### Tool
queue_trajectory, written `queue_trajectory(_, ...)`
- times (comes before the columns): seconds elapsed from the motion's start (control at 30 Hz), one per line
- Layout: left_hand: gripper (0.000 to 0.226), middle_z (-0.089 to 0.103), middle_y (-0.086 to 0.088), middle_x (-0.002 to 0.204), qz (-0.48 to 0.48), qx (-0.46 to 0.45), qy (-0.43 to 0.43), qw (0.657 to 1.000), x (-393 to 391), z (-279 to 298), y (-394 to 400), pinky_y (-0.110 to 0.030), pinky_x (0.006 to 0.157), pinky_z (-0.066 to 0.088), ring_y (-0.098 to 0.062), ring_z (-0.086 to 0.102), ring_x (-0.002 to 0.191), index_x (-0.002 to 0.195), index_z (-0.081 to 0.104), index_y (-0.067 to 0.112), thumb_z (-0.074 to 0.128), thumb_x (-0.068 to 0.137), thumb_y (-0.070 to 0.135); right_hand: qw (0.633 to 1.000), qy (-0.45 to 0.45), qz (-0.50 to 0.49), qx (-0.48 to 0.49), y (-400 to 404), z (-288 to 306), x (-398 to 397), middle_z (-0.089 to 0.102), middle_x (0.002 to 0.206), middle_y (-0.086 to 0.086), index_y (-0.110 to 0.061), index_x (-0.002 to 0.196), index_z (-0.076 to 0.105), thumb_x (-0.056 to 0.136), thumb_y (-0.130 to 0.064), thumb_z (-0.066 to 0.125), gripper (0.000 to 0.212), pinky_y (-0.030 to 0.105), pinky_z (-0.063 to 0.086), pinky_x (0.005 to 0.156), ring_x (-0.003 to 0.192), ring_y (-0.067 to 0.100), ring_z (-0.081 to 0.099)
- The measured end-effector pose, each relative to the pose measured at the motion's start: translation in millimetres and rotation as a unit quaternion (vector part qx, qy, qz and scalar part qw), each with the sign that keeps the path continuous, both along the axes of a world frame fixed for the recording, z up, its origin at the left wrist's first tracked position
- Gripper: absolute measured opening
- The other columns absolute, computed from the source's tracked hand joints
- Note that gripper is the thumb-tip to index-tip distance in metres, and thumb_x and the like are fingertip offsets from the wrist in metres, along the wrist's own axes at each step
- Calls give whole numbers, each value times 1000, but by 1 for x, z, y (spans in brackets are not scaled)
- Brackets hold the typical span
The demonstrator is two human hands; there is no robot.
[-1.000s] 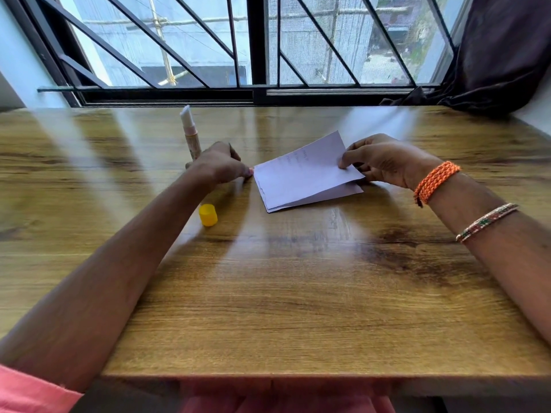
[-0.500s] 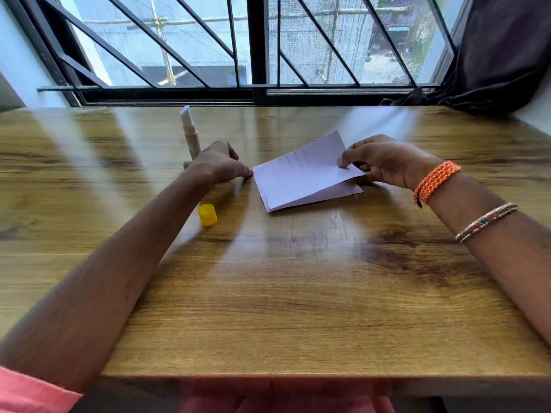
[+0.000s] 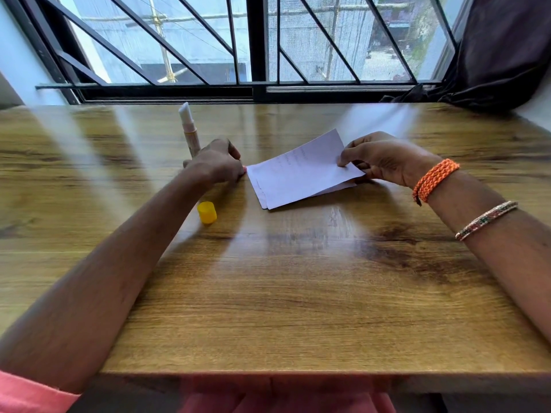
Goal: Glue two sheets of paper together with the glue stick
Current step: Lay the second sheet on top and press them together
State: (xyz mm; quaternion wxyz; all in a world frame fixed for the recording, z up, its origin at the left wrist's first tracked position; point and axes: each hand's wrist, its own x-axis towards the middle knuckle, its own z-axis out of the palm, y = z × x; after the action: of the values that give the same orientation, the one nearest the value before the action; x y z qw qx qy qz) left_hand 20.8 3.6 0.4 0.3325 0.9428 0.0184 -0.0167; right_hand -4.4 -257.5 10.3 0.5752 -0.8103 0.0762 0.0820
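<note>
The two sheets [image 3: 301, 171] lie stacked mid-surface [image 3: 298, 293], top one lifted at its right edge, pinched between the right hand's [image 3: 384, 159] fingers. The left hand [image 3: 217, 165] grips the uncapped glue stick [image 3: 188, 129] upright just left of them; its cap [image 3: 207, 212] sits nearby. Paper this thin looks floppy and easily creased, so hold it by an edge.

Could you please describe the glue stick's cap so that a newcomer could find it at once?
Start from the wooden table under the window. Beside the left forearm, nearer the person than the left hand, sits the cap. It is the only small bright yellow cylinder there.
</note>
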Motion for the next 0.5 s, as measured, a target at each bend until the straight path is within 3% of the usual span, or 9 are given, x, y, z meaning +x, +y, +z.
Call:
queue_trajectory(0.2,18,59,-2,91,-29,22,-13,999,-7,0,-3,-47,103,39,-31,55,111,96,58,24,59,82,13,1000,-3,-11,-9,1,1,0,71,88,10,-6,83,63,76,3,64,12,20,57,55,67,15,68)
queue_trajectory(0.33,10,62,2,99,11,92,-52,994,-13,4,-4,-38,97,28,-23,53,112,90,63,25,64,80,23,1000,-3,-14,-10,2,1,-1,70,87,9,-7,82,63,76,3,64,12,17,52,48,64,14,66)
queue_trajectory(0.5,13,58,3,74,22,69,-33,997,-14,7,2,-45,104,34,-23,57,106,82,70,19,70,77,31,1000,2,-11,-7,4,3,1,66,88,9,-7,86,63,76,0,65,12,20,53,47,68,17,62)
